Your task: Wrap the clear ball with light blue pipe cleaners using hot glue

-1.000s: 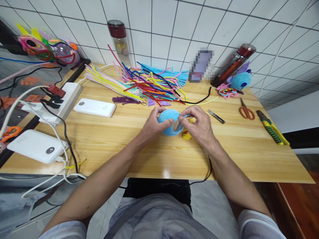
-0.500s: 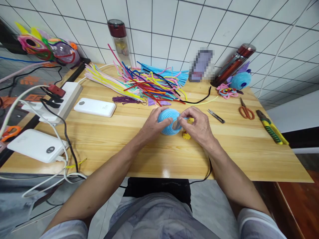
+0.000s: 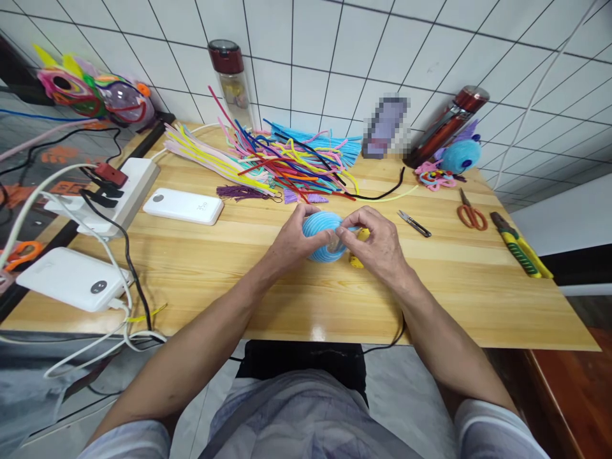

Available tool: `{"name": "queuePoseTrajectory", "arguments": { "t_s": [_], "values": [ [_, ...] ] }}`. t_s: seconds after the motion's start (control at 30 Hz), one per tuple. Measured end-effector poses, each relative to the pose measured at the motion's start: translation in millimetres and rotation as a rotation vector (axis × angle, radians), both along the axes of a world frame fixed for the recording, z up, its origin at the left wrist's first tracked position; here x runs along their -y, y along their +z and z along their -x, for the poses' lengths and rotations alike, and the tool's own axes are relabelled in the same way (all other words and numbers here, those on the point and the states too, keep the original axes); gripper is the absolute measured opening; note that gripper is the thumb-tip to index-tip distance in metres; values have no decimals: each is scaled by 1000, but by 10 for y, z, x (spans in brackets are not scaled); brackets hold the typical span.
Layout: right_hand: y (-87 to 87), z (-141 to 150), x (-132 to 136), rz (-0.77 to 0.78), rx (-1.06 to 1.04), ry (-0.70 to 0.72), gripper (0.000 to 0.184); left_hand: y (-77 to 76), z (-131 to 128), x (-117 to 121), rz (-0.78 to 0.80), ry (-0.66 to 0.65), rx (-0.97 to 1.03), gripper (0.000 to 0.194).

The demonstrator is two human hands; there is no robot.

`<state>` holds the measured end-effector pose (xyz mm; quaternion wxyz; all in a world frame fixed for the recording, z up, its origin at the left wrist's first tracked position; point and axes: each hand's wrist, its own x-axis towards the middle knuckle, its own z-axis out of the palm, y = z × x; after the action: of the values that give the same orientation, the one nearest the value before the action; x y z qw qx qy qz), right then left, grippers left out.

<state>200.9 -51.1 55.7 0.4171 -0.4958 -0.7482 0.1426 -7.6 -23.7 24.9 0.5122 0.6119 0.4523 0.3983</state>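
A light blue ball wound from pipe cleaner sits between my hands just above the wooden table. My left hand cups its left side with the fingers curled round it. My right hand pinches the ball's right end, thumb and forefinger pressed together on the blue strand. A small yellow piece lies on the table under my right hand, mostly hidden.
A heap of coloured pipe cleaners lies behind the ball. Small snips, orange scissors and yellow-green pliers lie to the right. Two white power banks, a power strip and cables fill the left.
My hands have closed in a little on the blue ball, and my right fingers have shifted along its right end. Nothing else on the table has moved.
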Motion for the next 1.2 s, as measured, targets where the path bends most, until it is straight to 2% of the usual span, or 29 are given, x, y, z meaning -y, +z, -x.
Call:
{"name": "queuePoseTrajectory", "arguments": {
  "t_s": [0.17,0.47,0.67,0.77,0.93,1.2],
  "values": [
    [12,-11,-4,19,-4,-2,6,-28,10,4,-36,6,10,58],
    [10,-7,8,23,-4,-10,9,55,10,8,-129,-9,-134,53],
    [39,2,24,27,12,-8,10,95,32,45,-61,-73,-69,50],
    [38,4,24,27,15,-4,10,130,31,54,-31,-82,-54,55],
    [32,2,24,16,-2,7,10,150,17,48,-8,-67,-51,60],
    [81,1,31,52,-17,20,12,96,-10,32,23,-28,-16,63]
  ]
}}
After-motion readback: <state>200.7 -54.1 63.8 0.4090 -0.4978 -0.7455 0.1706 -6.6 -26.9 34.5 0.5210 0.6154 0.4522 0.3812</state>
